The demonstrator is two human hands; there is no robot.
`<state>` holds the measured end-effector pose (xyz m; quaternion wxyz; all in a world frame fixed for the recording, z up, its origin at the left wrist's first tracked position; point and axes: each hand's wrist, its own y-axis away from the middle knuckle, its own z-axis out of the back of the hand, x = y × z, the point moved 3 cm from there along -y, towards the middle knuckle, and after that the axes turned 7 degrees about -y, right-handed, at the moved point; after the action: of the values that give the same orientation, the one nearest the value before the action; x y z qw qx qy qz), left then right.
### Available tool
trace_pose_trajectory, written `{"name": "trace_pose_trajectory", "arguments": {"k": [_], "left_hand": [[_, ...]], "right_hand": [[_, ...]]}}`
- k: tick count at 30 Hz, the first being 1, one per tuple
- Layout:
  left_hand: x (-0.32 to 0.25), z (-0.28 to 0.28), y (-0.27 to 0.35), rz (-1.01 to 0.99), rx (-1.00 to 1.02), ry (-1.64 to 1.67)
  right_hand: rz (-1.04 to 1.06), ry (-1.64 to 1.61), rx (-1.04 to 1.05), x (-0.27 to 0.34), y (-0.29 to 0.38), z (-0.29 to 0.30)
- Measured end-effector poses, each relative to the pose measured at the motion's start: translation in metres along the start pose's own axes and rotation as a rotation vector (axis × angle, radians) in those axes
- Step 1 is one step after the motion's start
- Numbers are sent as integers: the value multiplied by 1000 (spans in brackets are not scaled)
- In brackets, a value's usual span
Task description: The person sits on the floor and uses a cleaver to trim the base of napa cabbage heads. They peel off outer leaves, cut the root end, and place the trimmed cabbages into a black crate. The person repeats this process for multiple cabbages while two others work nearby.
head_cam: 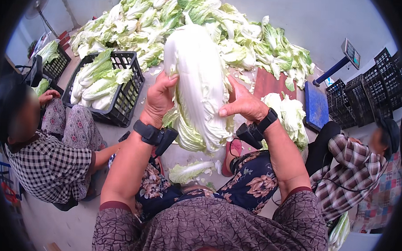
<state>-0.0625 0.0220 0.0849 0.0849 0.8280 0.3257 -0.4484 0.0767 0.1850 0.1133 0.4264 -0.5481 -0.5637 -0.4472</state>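
Between both palms I hold a large napa cabbage up in front of me, its white leaf bases toward the top of the view. My left hand grips its left side, the thumb near a leaf edge. On the other side my right hand presses the cabbage with the thumb lying across its front; some fingers are hidden behind the leaves. Below, a loose cabbage leaf lies on the floor between my feet. Trimmed napa cabbages rest just beyond my right wrist.
A heap of cabbages and leaves lines the wall. At left stands a black plastic crate of cabbages beside a seated person. On the right are a blue platform scale, stacked black crates and another person.
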Motion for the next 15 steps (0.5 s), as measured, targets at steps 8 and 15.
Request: {"name": "trace_pose_trajectory", "arguments": {"k": [8, 15], "left_hand": [[-9, -2, -3, -106, 165, -147], [-5, 92, -23, -145, -30, 35]], "right_hand": [[307, 352, -49, -4, 1, 2], [384, 369, -146, -1, -3, -7]]}}
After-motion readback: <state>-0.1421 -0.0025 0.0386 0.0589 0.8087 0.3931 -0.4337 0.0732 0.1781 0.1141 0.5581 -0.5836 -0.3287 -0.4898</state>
